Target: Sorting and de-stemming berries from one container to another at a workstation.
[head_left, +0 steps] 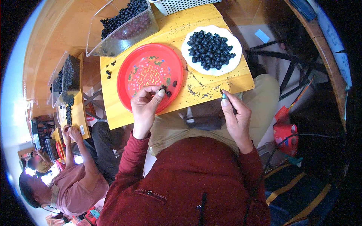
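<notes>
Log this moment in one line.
left hand: pinching dark bead over red plate | right hand: holding small pointed tool | white scalloped plate: heaped dark beads | wooden tabletop: dark crumbs

the person wears a dark red knitted sweater (211, 165) with long sleeves (127, 162) that end in snug cuffs (141, 142). across the front sits a slanting strip of trim (155, 194) with a small shiny stud (149, 192); another stud (199, 206) lies beside a narrow dark strip (203, 207). the trousers (268, 90) are plain khaki. the fingers (239, 104) are bare.
</notes>
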Motion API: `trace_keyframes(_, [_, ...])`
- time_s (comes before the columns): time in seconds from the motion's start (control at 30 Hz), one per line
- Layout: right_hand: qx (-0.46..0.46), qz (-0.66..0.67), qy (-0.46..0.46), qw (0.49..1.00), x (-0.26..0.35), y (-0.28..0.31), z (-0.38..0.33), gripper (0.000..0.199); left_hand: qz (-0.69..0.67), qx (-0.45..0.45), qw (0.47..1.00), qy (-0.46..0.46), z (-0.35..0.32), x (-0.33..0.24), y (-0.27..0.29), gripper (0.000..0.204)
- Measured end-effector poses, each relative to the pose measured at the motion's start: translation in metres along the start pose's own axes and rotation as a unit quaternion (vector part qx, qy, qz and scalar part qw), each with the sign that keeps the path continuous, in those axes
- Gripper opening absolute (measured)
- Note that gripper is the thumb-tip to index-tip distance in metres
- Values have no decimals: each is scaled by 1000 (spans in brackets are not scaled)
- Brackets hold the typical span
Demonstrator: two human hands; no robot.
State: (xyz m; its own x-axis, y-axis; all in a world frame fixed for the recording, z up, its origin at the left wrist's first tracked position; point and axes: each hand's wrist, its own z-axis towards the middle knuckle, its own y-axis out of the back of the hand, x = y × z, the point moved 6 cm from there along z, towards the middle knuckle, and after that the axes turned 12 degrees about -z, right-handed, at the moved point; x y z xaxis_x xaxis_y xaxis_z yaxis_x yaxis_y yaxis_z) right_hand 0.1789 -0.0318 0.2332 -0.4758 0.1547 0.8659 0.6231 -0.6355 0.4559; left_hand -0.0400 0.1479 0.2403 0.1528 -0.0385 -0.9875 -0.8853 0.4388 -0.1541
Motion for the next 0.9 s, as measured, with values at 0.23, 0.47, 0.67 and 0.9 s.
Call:
trace_keyframes(0.23, [-10, 6, -37, 999, -3, 8, -1, 28, 203, 45, 978, -3, 42, 4, 0, 14])
trace_keyframes(0.47, [-30, -21, -49, 998, -9, 19, -9, 27, 312, 129, 938, -79, 52, -6, -38, 19])
trace_keyframes(0.67, [-44, -8, -69, 997, -16, 25, -15, 28, 430, 291, 811, -270, 45, -19, -126, 26])
trace_keyframes(0.9, [-36, -4, -72, 997, -24, 38, -20, 28, 504, 287, 753, -312, 47, -9, -150, 24])
